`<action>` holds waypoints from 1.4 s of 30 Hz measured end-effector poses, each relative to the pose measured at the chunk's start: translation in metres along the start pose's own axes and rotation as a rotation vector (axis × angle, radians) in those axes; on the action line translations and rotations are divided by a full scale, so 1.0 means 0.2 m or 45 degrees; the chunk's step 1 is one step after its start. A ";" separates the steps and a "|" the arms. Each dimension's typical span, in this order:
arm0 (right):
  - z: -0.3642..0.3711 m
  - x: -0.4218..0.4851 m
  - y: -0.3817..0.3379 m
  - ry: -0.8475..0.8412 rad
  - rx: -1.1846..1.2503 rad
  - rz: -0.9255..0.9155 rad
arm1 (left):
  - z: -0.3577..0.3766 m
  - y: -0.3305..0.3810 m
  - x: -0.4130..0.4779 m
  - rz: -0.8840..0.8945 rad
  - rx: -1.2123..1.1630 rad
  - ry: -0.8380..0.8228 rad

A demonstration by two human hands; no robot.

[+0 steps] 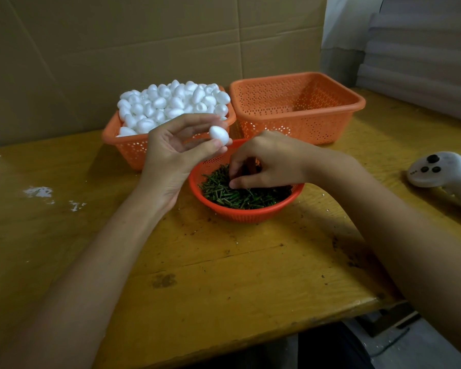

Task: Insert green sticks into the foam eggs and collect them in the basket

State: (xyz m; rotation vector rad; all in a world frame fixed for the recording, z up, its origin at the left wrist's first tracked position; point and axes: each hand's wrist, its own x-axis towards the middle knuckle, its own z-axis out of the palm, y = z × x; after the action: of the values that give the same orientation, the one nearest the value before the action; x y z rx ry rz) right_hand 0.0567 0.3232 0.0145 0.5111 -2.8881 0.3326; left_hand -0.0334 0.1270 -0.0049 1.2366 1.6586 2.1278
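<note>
Your left hand (pixel 171 153) is up over the middle of the bench (pixel 224 275), thumb and fingertips pinching a single foam egg (pixel 218 135), which hangs in the air just above the far rim of the red bowl (pixel 224 207). Your right hand (pixel 266 161) is down in that bowl with its fingers curled into the green sticks (pixel 237 195). I can't tell whether it has one pinched or is only touching the pile.

The bowl sits near the middle of the bench. Behind it, toward the back edge, two orange baskets stand just beside each other. The left basket (pixel 112 138) is heaped with white eggs (pixel 171 102), and the right basket (pixel 298 129) stands toward the back right corner.

By the right edge lies a white controller (pixel 437 169). Near the left edge there are white crumbs (pixel 39 191). Brown cardboard (pixel 144 49) stands along the back edge.
</note>
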 end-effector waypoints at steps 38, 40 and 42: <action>0.00 0.00 0.00 0.014 0.000 -0.006 | 0.01 0.03 -0.01 0.032 -0.025 -0.012; 0.00 0.00 0.00 0.016 -0.002 -0.004 | 0.01 0.03 -0.01 0.026 -0.021 -0.013; 0.00 0.00 0.00 0.011 -0.002 -0.002 | 0.01 0.03 -0.01 0.020 -0.019 -0.010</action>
State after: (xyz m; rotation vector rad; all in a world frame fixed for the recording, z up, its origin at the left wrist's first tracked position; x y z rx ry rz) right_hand 0.0574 0.3228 0.0153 0.5102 -2.8796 0.3310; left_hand -0.0288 0.1244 -0.0001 1.2562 1.6319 2.1376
